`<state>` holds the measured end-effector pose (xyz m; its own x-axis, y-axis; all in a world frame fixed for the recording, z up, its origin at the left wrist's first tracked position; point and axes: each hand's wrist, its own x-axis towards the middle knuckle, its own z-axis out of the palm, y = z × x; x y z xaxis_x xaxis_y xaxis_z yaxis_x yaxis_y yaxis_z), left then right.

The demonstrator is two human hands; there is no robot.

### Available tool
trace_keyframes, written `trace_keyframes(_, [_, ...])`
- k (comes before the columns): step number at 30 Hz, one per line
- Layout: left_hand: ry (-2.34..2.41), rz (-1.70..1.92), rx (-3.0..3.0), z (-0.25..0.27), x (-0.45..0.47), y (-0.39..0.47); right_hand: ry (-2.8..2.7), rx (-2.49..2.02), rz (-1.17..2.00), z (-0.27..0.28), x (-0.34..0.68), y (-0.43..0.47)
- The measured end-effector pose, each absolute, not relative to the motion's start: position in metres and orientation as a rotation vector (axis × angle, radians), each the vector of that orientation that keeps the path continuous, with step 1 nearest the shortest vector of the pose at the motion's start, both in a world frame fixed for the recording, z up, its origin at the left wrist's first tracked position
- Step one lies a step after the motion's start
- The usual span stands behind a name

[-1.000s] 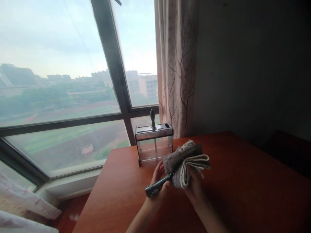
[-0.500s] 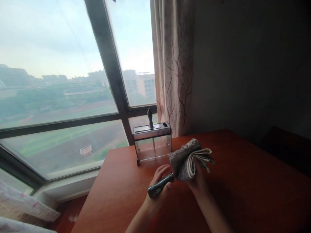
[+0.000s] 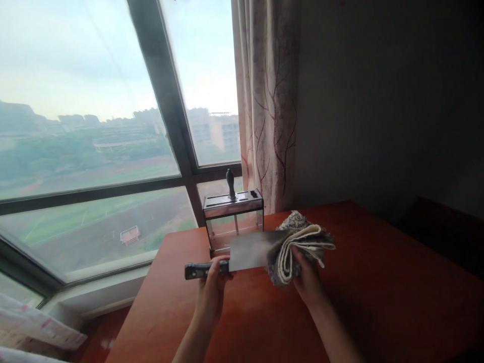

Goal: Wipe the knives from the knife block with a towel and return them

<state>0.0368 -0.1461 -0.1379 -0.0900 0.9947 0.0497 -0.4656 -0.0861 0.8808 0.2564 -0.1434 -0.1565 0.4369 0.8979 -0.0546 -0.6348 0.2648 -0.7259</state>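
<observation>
My left hand (image 3: 214,282) grips the dark handle of a cleaver (image 3: 247,250), thumb on top near the blade. The broad metal blade points right, held above the table, and its far end lies inside a folded, fuzzy grey cloth (image 3: 285,257). That cloth is pinched by my right hand (image 3: 307,275), whose fingers are partly hidden behind its folds. Behind the blade stands a clear-sided knife block (image 3: 233,201) with a metal slotted top; one dark-handled tool (image 3: 230,184) stands upright in it.
The reddish-brown wooden table (image 3: 170,307) spreads under my hands. Past its left edge are a large window (image 3: 86,151) and its sill. A patterned curtain (image 3: 268,111) hangs behind the knife block, and a dark wall (image 3: 378,101) fills the right side.
My left hand has moved left with the cleaver, so much of the blade now shows out of the cloth. The handle is more level. My right hand stays about where it was.
</observation>
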Motion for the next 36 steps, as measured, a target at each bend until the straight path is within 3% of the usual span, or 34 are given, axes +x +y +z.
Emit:
trace_keyframes(8, [1.042,1.636,0.912,-0.125,0.018,-0.139,-0.750,-0.975,1.305,-0.163,0.245,-0.156])
trace_keyframes(20, [1.041,1.483,1.031,-0.108,0.015,-0.136,-0.545,-0.939,1.173,-0.163,0.245,-0.151])
trace_keyframes(28, [1.115,1.569,1.109,-0.086,0.010,-0.120,-0.497,-0.709,1.443,-0.155,0.251,-0.158])
trace_keyframes(36, [1.105,1.622,1.278,-0.062,0.037,-0.100,-0.976,-0.924,1.717,-0.158,0.252,-0.168])
